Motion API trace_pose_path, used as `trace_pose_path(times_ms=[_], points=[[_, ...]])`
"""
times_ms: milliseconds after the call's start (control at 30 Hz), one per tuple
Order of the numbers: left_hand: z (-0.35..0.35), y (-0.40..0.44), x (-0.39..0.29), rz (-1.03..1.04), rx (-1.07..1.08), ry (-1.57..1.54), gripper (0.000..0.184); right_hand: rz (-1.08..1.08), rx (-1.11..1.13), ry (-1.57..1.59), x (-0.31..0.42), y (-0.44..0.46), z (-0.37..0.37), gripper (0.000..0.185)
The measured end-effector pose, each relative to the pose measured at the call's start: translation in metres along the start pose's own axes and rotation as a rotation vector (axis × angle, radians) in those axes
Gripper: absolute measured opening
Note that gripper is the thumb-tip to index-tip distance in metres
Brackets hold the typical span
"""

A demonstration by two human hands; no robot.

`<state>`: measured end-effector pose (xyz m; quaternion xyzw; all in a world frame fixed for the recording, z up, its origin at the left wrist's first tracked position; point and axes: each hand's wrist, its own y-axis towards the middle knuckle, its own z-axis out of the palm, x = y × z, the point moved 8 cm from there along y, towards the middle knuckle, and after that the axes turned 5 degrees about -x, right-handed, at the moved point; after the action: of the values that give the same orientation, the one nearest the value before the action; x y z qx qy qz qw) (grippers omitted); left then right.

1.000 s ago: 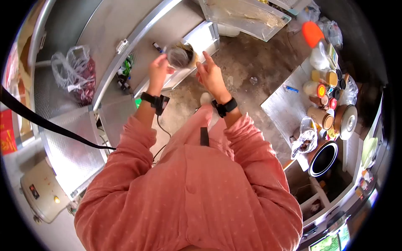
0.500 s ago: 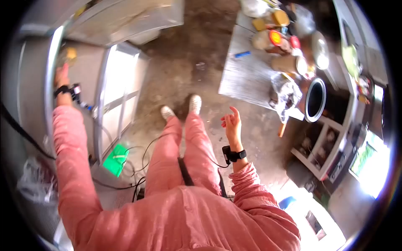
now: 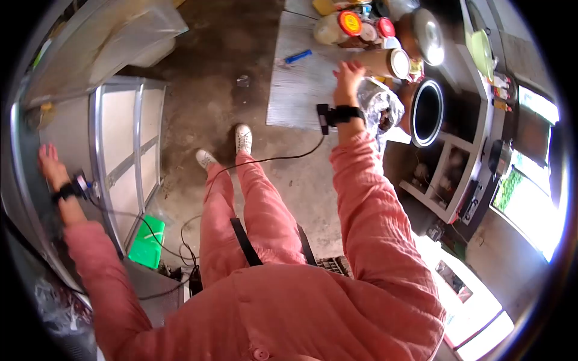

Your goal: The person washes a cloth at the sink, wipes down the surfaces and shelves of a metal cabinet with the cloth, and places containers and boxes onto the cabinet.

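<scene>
My left hand (image 3: 52, 165) is at the far left over the metal-edged cabinet surface (image 3: 65, 129), fingers apart and nothing in it. A small container with a yellowish part (image 3: 46, 114) stands just beyond its fingertips. On the right, my right hand (image 3: 348, 81) is over the edge of the grey table (image 3: 298, 90), its fingers spread and empty. Nearest to it are a tan jar with a white lid (image 3: 376, 62) and a clear plastic bag with dark contents (image 3: 379, 108). A blue object (image 3: 298, 56) lies on the table to the left of that hand.
Jars with red lids (image 3: 350, 23) and a lidded pot (image 3: 424, 36) crowd the table's far side. A dark round pot (image 3: 426, 112) stands right of the bag. A green item (image 3: 147, 242) and black cables lie at lower left. Open cabinet doors (image 3: 126, 129) stand at left.
The view has swung right. My left hand has left the clear container it was at. My right hand has moved from mid-air to the table by the tan jar.
</scene>
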<state>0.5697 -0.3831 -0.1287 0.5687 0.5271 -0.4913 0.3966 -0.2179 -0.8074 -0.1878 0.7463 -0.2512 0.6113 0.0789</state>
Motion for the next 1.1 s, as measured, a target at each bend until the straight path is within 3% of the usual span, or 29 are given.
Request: trace_pose_path(times_ms=[67,133,200,333,400,467,533,600,633,700,733,800,900,933,1000,1033,1100], points=[[0.027,-0.091,-0.023,0.028,0.019,0.082,0.036,-0.151,-0.055,-0.144,-0.027,0.008,0.006,0.045],[0.051,-0.172,-0.014,0.041,0.170,-0.050,0.032,-0.151,-0.055,-0.093,-0.042,-0.007,0.003,0.045],[0.071,-0.251,0.005,-0.055,0.330,-0.005,0.028,-0.080,-0.114,-0.008,-0.048,-0.042,-0.019,0.041],[0.095,-0.377,0.027,-0.344,0.479,0.149,0.024,-0.300,-0.140,-0.233,0.006,-0.114,-0.080,0.033],[0.099,-0.414,0.041,-0.468,0.542,0.145,0.020,-0.660,-0.295,-0.572,0.047,-0.128,-0.117,0.034],[0.113,-0.445,0.035,-0.522,0.618,0.124,0.018,-0.641,-0.586,-0.464,0.053,-0.118,-0.179,0.030],[0.125,-0.462,0.034,-0.533,0.718,0.135,0.014,-0.319,-0.772,-0.210,0.031,-0.091,-0.248,0.022],[0.136,-0.469,0.026,-0.516,0.781,0.136,0.013,-0.068,-0.825,-0.247,-0.005,-0.071,-0.301,0.016],[0.140,-0.468,0.023,-0.509,0.785,0.139,0.013,-0.063,-0.829,-0.241,-0.019,-0.067,-0.322,0.016],[0.149,-0.465,0.016,-0.500,0.786,0.137,0.012,0.671,-0.189,-0.023,-0.112,-0.067,-0.311,0.020],[0.152,-0.463,0.014,-0.489,0.782,0.132,0.012,0.750,0.121,0.127,-0.140,-0.076,-0.292,0.028],[0.150,-0.451,0.010,-0.471,0.746,0.169,0.012,0.532,0.079,0.258,-0.080,-0.099,-0.222,0.028],[0.143,-0.441,-0.001,-0.436,0.719,0.187,0.012,0.414,0.104,0.524,-0.074,-0.080,-0.167,0.019],[0.141,-0.438,-0.005,-0.417,0.728,0.196,0.012,0.467,0.024,0.623,-0.082,-0.074,-0.158,0.015],[0.131,-0.435,-0.012,-0.396,0.725,0.191,0.013,0.310,0.121,0.644,-0.094,-0.060,-0.153,0.011],[0.127,-0.436,-0.015,-0.406,0.723,0.200,0.013,0.320,-0.036,0.558,-0.101,-0.059,-0.158,0.013],[0.118,-0.437,-0.017,-0.419,0.752,0.210,0.013,0.285,-0.056,0.537,-0.096,-0.063,-0.160,0.016]])
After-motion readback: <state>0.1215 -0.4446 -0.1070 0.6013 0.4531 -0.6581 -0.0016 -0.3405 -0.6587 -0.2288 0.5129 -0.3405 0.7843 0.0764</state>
